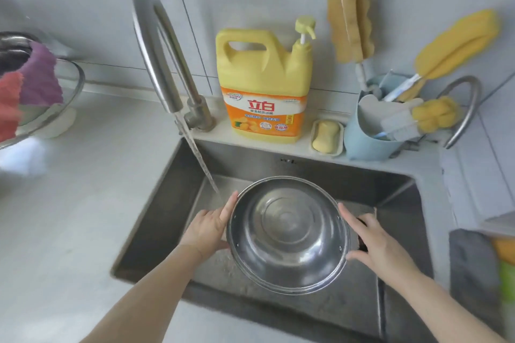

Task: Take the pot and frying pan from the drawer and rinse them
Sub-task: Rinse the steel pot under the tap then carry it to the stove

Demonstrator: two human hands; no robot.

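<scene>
Here, the white countertop (83,203) surrounds a rectangular stainless-steel sink (395,195) set into it. A curved steel faucet (156,58) stands at the sink's back left corner; a water stream (199,159) falls from its spout into the basin, landing just left of the pot. The stainless-steel pot (288,234) is held above the sink basin, tilted so its interior faces the camera. The left hand (209,227) supports the pot's left rim, fingers extended along the outer wall and thumb under the lower edge. The right hand (373,239) supports the right rim in the same manner, fingers fairly straight against the side; any curl around the rim is hidden by the pot.

On the ledge behind the sink stands a yellow dish-detergent jug (264,86) with a pump top. To its right a blue utensil caddy (370,131) holds several yellow sponge brushes (454,44). Between jug and caddy a soap dish (327,135) carries a yellow soap bar. At the left edge, a glass bowl (69,97) holds purple and red cloths (39,78). At the right edge lies a grey cloth (471,264).
</scene>
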